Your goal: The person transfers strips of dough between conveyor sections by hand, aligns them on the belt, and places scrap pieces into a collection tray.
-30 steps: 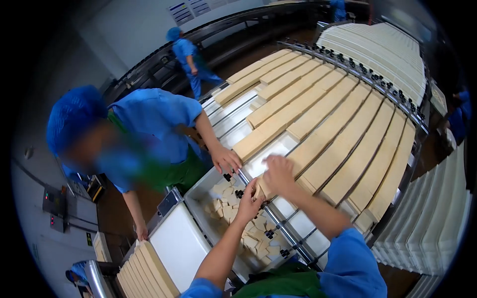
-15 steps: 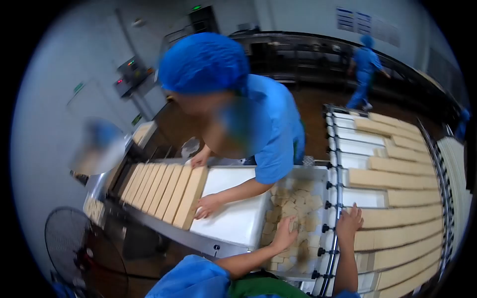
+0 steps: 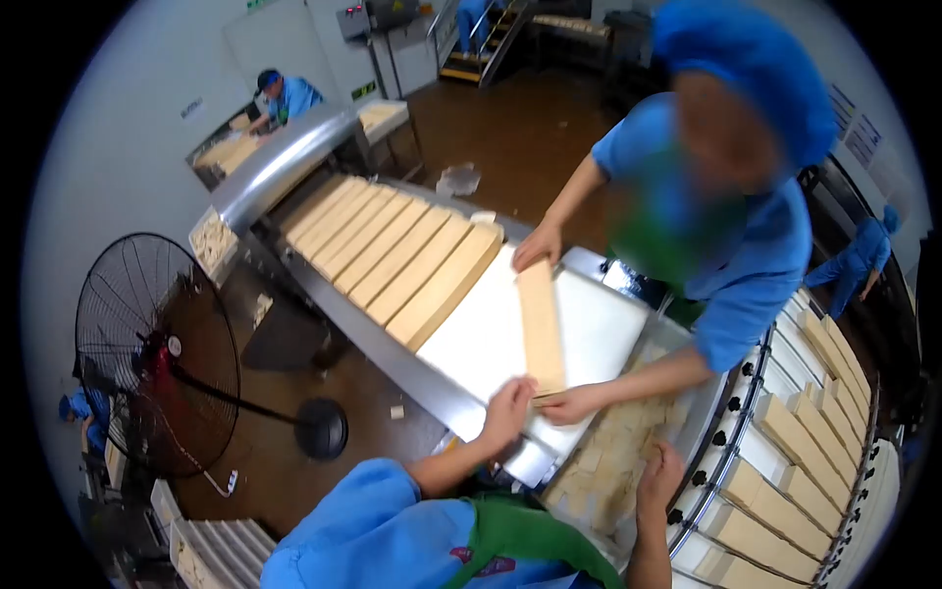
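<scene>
A long pale block of what look like stacked thin sheets [image 3: 540, 329] lies crosswise above the white conveyor belt [image 3: 471, 339]. A co-worker's two hands grip it at its far and near ends. My left hand [image 3: 505, 417] is at the near end, its bent fingers closed at the block's corner beside the co-worker's hand. Over the tray of loose pale pieces [image 3: 628, 520] hovers my right hand [image 3: 659, 481], fingers curled in. Whatever it may hold is hidden.
More long pale blocks [image 3: 392, 245] lie side by side on the belt near the metal machine hood [image 3: 289, 162]. On my right is a slatted rack with pale blocks [image 3: 785, 510]. A floor fan [image 3: 162, 344] stands left. Across the belt is the co-worker [image 3: 746, 216].
The view has swung left. The co-worker has lifted one block away from the row and turned it towards me. My left hand has moved from the tray to its end; my right has left the rack.
</scene>
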A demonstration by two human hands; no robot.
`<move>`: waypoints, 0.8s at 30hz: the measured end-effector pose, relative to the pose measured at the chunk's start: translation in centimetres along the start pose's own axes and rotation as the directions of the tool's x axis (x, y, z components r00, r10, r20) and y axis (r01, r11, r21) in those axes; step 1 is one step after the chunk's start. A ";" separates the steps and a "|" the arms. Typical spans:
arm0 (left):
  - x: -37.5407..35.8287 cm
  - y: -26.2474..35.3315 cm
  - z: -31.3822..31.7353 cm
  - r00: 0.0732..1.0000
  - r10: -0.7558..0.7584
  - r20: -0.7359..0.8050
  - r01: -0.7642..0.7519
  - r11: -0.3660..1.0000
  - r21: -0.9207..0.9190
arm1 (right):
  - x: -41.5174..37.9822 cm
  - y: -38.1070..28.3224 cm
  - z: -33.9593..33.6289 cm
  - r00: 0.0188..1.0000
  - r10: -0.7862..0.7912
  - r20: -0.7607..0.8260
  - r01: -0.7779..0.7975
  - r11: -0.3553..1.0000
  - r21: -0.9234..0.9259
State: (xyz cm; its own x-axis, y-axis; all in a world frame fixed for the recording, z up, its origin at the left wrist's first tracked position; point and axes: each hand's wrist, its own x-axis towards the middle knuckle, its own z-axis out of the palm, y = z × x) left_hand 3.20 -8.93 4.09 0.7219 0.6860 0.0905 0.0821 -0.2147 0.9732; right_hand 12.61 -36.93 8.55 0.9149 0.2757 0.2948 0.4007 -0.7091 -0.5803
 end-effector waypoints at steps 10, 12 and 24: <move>10.4 -9.5 -17.6 0.878 -0.255 -0.405 0.468 0.634 0.616 | 7.2 -15.3 13.5 0.901 -0.399 0.169 0.365 0.910 0.197; 11.3 -11.4 -19.2 0.892 -0.302 -0.337 0.452 0.641 0.620 | 8.9 -17.4 17.5 0.895 -0.402 0.196 0.360 0.908 0.216; 13.0 -10.3 -19.5 0.974 -0.222 -0.043 0.180 0.651 0.737 | 22.2 -26.4 39.4 0.898 -0.057 0.437 0.184 0.950 -0.254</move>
State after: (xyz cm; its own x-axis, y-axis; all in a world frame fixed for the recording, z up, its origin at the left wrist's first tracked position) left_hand -1.67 15.80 -0.60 0.6559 0.7455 -0.1186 0.6901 -0.5284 0.4945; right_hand 24.32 13.45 0.54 0.8201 0.5712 -0.0342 0.5360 -0.7876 -0.3040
